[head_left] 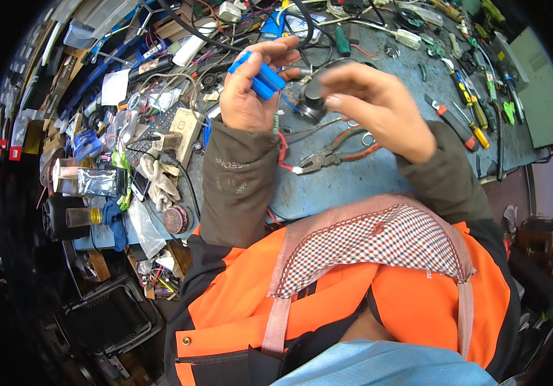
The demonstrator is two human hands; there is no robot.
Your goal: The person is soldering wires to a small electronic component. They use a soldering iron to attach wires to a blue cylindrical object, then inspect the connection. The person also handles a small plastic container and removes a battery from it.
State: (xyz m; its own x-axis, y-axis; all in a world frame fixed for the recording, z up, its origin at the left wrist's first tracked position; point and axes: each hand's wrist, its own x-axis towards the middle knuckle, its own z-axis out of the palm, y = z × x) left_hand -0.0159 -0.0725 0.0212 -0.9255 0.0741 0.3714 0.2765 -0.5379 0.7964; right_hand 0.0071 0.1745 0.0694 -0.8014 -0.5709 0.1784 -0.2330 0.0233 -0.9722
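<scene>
My left hand [251, 96] is raised over the bench, its thumb and fingers closed round a blue battery pack [265, 82] that looks like cylinders side by side. A red wire [283, 151] hangs below that hand and ends near the pliers in a pale tip. My right hand [379, 103] hovers to the right of the pack, its fingers bent and smeared by motion; whether they hold anything cannot be made out. Just left of its fingertips is a dark round piece [313, 106]. Red-handled pliers [334, 154] lie on the blue bench top below both hands.
Screwdrivers [476, 112] and a red-and-black knife [450, 119] lie at the right, near a grey-green metal box [537, 83]. Cables and a green-handled tool [342, 40] crowd the back. On the left are a power strip [183, 135], gloves [159, 183] and a round tin [175, 219].
</scene>
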